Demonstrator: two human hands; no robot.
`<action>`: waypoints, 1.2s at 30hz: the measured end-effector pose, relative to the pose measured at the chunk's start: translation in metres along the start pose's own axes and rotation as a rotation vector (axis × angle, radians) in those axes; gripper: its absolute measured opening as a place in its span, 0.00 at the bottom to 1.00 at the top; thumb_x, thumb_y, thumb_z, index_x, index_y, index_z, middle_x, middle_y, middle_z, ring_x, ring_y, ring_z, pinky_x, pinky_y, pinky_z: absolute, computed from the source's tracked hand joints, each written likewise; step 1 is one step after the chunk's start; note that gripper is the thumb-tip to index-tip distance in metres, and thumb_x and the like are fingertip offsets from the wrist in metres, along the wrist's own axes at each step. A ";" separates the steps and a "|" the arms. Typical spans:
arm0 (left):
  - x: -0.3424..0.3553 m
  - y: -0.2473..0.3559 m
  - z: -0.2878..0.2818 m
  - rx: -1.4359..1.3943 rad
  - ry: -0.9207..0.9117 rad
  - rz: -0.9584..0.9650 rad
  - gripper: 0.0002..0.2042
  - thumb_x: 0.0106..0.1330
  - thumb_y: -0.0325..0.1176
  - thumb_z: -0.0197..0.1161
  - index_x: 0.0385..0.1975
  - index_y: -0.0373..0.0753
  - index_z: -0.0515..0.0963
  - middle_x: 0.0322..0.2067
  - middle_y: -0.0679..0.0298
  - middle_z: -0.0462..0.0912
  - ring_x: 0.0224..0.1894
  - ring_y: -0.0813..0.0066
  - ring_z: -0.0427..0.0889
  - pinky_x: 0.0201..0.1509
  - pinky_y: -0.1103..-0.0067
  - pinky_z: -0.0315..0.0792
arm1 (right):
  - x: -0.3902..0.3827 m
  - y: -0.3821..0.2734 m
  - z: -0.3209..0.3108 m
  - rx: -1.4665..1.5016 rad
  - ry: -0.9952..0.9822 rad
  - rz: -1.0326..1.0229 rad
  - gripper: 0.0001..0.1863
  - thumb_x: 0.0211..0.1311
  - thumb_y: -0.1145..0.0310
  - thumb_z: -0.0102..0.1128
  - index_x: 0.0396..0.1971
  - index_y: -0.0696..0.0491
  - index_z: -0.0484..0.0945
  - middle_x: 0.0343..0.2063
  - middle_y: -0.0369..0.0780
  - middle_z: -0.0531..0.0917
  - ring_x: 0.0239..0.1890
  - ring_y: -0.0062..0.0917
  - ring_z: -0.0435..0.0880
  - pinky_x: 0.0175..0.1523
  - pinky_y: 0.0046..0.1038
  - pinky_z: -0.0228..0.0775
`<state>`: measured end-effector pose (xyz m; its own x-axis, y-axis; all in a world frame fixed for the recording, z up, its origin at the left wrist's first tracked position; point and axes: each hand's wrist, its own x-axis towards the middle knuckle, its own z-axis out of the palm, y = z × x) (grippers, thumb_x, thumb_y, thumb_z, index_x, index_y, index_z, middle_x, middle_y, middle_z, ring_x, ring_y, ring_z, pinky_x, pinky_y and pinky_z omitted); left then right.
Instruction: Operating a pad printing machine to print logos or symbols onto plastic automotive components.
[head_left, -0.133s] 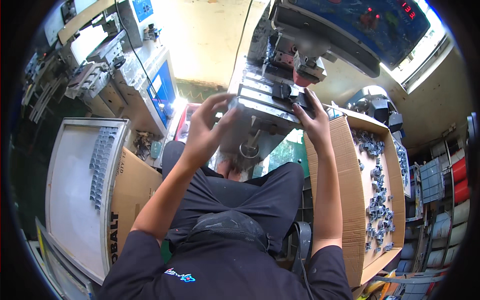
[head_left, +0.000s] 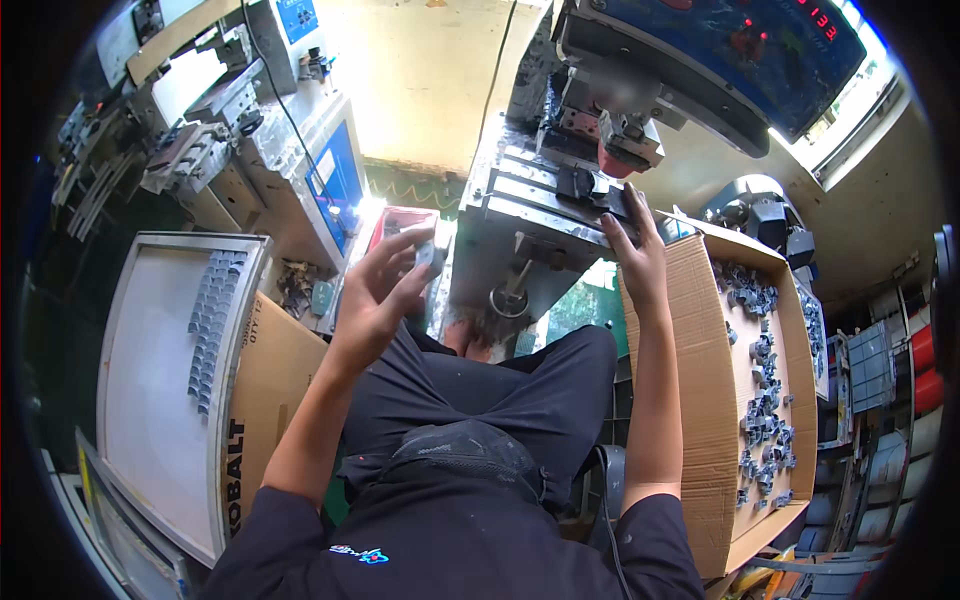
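My left hand [head_left: 375, 295] is closed on a small grey plastic part [head_left: 428, 252], held between thumb and fingertips left of the machine table [head_left: 530, 205]. The part's exact shape is blurred and half hidden by the fingers. My right hand [head_left: 640, 255] rests at the table's right end, thumb and fingers spread, touching its edge beside a black fixture [head_left: 572, 184]. No part shows in that hand. A reddish printing pad [head_left: 612, 160] hangs over the back right of the fixture, under the pad printing machine's blue head [head_left: 720, 60].
On my left leans a white framed tray [head_left: 150, 350] with rows of grey parts [head_left: 212, 320]. A red bin [head_left: 405, 218] sits behind my left hand. On my right stands an open cardboard box [head_left: 680, 370] with many loose grey parts [head_left: 765, 410]. A round handle [head_left: 508, 300] hangs under the table.
My left hand has moved left and slightly down, away from the machine table, with the grey part in it. My right hand stays by the fixture.
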<state>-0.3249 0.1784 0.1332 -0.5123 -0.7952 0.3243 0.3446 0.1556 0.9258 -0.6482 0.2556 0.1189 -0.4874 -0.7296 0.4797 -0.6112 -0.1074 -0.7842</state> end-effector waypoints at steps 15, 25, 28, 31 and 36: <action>-0.065 0.028 -0.058 0.200 0.136 -0.019 0.34 0.60 0.58 0.63 0.52 0.31 0.72 0.38 0.55 0.82 0.37 0.78 0.77 0.42 0.82 0.68 | -0.014 0.009 0.023 0.292 0.223 -0.076 0.24 0.61 0.78 0.46 0.60 0.59 0.69 0.61 0.42 0.70 0.61 0.26 0.70 0.56 0.22 0.66; -0.069 0.022 -0.034 0.183 0.006 -0.015 0.32 0.66 0.55 0.57 0.56 0.31 0.72 0.44 0.56 0.80 0.37 0.79 0.76 0.39 0.82 0.70 | -0.020 0.016 0.033 0.219 0.311 -0.144 0.24 0.61 0.77 0.44 0.58 0.60 0.71 0.56 0.41 0.76 0.38 0.13 0.72 0.40 0.16 0.63; -0.065 0.027 -0.027 0.138 -0.085 0.038 0.30 0.67 0.54 0.55 0.56 0.30 0.72 0.46 0.55 0.78 0.37 0.78 0.76 0.39 0.82 0.71 | -0.017 0.005 0.032 0.205 0.299 -0.182 0.24 0.58 0.76 0.44 0.56 0.62 0.72 0.57 0.46 0.74 0.60 0.31 0.71 0.65 0.29 0.58; -0.061 0.036 -0.017 0.090 -0.117 0.012 0.29 0.68 0.52 0.55 0.54 0.29 0.73 0.46 0.52 0.77 0.41 0.73 0.77 0.42 0.81 0.72 | -0.017 0.006 0.021 0.268 0.315 -0.105 0.24 0.62 0.75 0.42 0.58 0.62 0.70 0.57 0.43 0.74 0.58 0.24 0.71 0.59 0.23 0.62; -0.065 0.043 -0.012 -0.003 -0.188 0.110 0.29 0.67 0.50 0.57 0.54 0.25 0.73 0.46 0.48 0.77 0.50 0.63 0.78 0.51 0.73 0.74 | -0.015 0.004 0.027 0.251 0.294 -0.037 0.25 0.63 0.75 0.40 0.60 0.61 0.68 0.59 0.41 0.72 0.58 0.24 0.71 0.60 0.22 0.60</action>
<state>-0.2671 0.2299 0.1491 -0.6088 -0.6502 0.4545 0.4087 0.2339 0.8822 -0.6265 0.2472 0.0981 -0.6478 -0.5012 0.5737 -0.4783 -0.3186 -0.8184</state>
